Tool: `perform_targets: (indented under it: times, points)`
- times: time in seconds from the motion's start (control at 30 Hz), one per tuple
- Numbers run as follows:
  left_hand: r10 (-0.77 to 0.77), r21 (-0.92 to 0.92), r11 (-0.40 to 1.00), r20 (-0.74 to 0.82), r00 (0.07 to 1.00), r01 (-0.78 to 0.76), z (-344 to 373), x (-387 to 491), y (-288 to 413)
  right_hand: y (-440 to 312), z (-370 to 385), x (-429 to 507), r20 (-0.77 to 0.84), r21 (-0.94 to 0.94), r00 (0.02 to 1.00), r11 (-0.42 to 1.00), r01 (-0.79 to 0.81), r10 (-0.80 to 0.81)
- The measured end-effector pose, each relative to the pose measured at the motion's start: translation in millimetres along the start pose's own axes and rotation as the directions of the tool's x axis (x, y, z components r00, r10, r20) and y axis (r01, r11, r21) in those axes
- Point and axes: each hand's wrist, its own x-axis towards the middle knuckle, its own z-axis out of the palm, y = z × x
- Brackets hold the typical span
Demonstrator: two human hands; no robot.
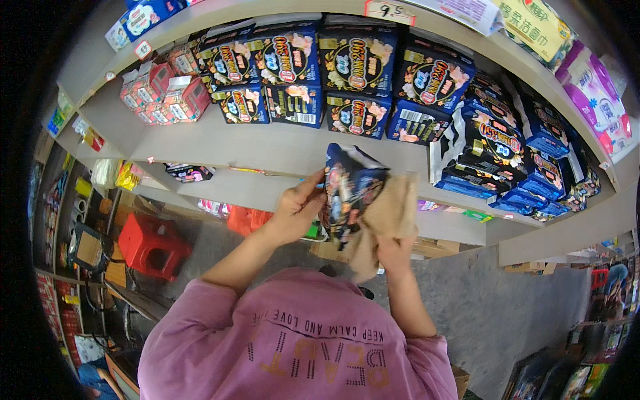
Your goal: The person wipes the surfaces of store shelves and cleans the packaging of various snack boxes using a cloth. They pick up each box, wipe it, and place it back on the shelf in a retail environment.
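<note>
My left hand [299,207] grips the left side of a dark blue pack of sanitary pads [345,187], held tilted in front of the shelf edge. A beige cloth [392,207] is bunched in my right hand [396,252] and lies against the pack's right side. The pack and cloth are slightly blurred. Behind them, on the grey shelf board [280,142], similar dark blue packs [356,57] stand in stacked rows. Small pink packs [167,92] sit at the left of that board. More dark packs [492,140] are piled on the right.
A red plastic stool [150,245] stands on the concrete floor [470,295] to my left. Above, an upper shelf carries a yellow pack of wipes [537,30] and a handwritten price tag [390,11]. Another person [616,282] is at the far right. Part of a person [95,377] shows at lower left.
</note>
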Motion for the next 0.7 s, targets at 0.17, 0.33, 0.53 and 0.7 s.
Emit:
perform_targets:
  times: [0.17, 0.33, 0.53, 0.7]
  points:
    - [-0.068, -0.596, 0.802, -0.020, 0.998, 0.042, 8.9, -6.1, 9.4, -51.5, 27.2, 21.9, 0.294, -0.362, 0.804, 0.719, 0.594, -0.516]
    - [-0.081, -0.293, 0.953, -0.001, 0.997, 0.077, 8.3, -3.1, 30.5, -62.3, 27.6, 41.1, 0.394, -0.411, 0.694, 0.560, 0.719, -0.602]
    - [-0.231, -0.779, 0.554, 0.193, 0.954, 0.292, -15.7, -12.5, -12.6, -21.0, -27.3, 59.6, 0.182, -0.355, 0.959, 0.895, 0.269, -0.216]
    - [-0.110, -0.358, 0.918, 0.187, 0.976, 0.172, -7.1, 14.8, 44.0, -38.4, -48.1, 27.1, 0.267, -0.258, 0.963, 0.962, 0.091, -0.019]
